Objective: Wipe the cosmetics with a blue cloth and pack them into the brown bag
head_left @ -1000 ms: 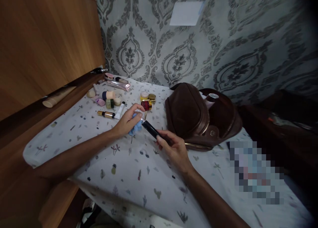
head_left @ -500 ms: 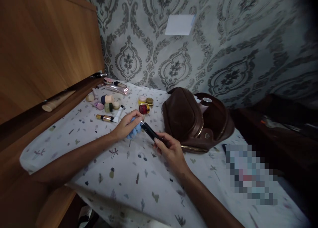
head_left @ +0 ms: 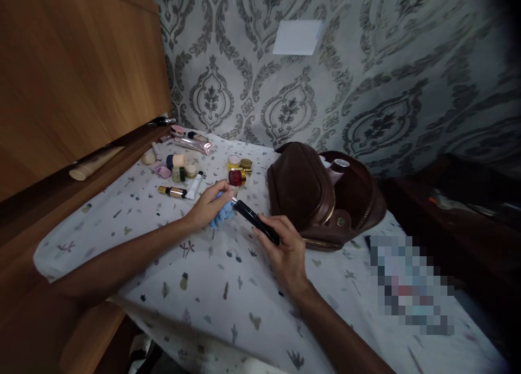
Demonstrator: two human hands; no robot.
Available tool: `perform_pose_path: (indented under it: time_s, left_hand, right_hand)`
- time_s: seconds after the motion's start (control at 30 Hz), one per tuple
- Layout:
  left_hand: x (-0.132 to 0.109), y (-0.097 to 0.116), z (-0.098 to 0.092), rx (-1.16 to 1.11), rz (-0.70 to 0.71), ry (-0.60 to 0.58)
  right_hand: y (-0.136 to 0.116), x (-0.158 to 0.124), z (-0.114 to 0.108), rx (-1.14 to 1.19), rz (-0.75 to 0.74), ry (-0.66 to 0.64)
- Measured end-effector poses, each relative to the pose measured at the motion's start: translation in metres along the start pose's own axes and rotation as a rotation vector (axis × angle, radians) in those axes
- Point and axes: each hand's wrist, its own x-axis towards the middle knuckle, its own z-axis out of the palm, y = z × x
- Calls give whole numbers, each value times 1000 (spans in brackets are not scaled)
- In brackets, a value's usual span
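My left hand is closed on a crumpled blue cloth, its thumb and fingertips pinched at the silver end of a slim black cosmetic tube. My right hand grips the lower part of that tube, which slants between both hands above the patterned white sheet. Just beyond the left fingertips stands a dark red jar with a gold lid. To the right hand's upper right lies an open brown leather bag, a bottle with a silver cap showing inside it.
Several cosmetics lie at the back left, among them a white tube, a gold-and-black bottle and a green jar. A beige tube rests on the wooden ledge. A pixelated flat item lies at right. Patterned wallpaper rises behind.
My right hand has shifted its hold slightly, fingers lifting so more of the black tube's lower end shows. The left hand stays at the silver end with the cloth.
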Motion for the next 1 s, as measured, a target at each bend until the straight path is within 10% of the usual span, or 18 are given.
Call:
perform_pose_path:
  time_s: [1.0]
  left_hand:
    - [-13,-6,21,-345,-148,-133]
  right_hand:
    - [-11,4,12,762,622,-153]
